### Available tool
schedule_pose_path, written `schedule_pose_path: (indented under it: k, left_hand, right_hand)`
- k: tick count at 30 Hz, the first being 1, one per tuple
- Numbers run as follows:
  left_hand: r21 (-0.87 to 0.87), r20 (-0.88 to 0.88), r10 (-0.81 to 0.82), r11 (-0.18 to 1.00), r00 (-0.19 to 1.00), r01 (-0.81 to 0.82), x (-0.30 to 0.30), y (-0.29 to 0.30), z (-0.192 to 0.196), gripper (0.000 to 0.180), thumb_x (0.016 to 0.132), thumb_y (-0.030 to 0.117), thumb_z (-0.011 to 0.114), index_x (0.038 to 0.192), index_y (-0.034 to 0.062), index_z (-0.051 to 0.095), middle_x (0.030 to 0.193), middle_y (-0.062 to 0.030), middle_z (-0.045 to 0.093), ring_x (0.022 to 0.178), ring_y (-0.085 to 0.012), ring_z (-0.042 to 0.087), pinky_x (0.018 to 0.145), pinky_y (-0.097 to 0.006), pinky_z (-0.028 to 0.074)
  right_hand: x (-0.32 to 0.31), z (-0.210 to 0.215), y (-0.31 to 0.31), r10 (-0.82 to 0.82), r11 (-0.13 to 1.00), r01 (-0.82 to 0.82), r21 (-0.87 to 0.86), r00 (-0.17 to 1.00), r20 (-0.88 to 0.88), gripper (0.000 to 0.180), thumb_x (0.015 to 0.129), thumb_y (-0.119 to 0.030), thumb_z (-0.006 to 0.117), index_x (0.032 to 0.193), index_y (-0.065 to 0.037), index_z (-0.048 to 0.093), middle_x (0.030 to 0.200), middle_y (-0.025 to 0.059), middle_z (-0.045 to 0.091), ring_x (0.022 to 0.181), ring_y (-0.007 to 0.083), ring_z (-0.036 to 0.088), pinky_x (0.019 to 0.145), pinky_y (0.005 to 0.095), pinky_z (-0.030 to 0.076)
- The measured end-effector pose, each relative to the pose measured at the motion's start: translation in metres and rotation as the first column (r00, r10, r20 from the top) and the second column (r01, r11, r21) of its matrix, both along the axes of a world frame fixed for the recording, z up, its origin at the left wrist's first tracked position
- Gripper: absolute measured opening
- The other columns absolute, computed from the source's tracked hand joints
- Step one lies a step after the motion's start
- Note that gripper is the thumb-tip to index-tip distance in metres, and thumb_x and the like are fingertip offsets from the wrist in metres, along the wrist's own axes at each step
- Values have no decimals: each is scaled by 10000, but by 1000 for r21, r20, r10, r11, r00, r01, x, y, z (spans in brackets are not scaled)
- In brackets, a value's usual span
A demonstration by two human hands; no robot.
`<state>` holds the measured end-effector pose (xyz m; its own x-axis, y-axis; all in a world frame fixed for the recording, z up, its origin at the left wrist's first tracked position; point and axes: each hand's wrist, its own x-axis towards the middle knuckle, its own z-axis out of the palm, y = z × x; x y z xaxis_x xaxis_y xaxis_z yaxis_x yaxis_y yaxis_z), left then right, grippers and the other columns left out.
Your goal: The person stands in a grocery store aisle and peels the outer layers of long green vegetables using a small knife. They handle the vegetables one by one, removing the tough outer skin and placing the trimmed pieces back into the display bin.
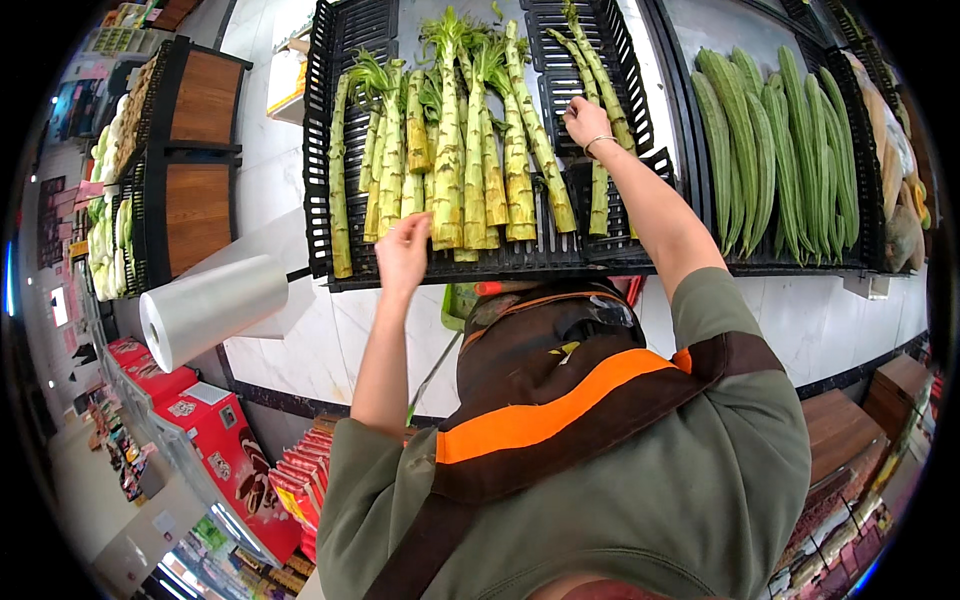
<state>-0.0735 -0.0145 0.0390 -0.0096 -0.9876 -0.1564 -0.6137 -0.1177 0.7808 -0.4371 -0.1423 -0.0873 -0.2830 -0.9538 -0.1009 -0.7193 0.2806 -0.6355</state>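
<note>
Several celtuce stems, pale green with leafy tops, lie side by side in a black slatted crate. My left hand is closed in a pinch at the crate's near edge, beside the cut ends of the stems. What it pinches, if anything, is too small to make out. My right hand, with a thin bracelet at the wrist, is closed over a slim celtuce stem on the right side of the crate. Its fingers hide whether they grip that stem. Another celtuce stem lies just right of it.
Long ridged green gourds fill the tray to the right. At left, a roll of clear plastic bags sticks out near the crate's corner. Wooden-fronted vegetable stands are further left. A red freezer chest stands at lower left.
</note>
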Motion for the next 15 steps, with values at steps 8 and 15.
schedule_pose_path:
  k: [8, 15]
  left_hand:
    - [317, -532, 271, 942, 802, -108, -32, 36, 9, 399, 981, 304, 503, 1232, -1, 553, 1088, -138, 650, 860, -189, 651, 737, -319, 525]
    - [410, -829, 356, 911, 432, 37, -62, 41, 27, 294, 961, 204, 551, 1154, -16, 572, 1030, -89, 640, 875, -145, 621, 756, -256, 514]
  right_hand:
    - [60, 82, 46, 228, 973, -190, -133, 892, 391, 180, 802, -187, 650, 891, -32, 629, 887, 101, 672, 824, 215, 641, 758, 347, 507]
    - [125, 157, 130, 680, 731, -578, -362, 659, 320, 161, 780, -160, 672, 866, -31, 628, 827, 129, 616, 789, 285, 596, 687, 351, 476]
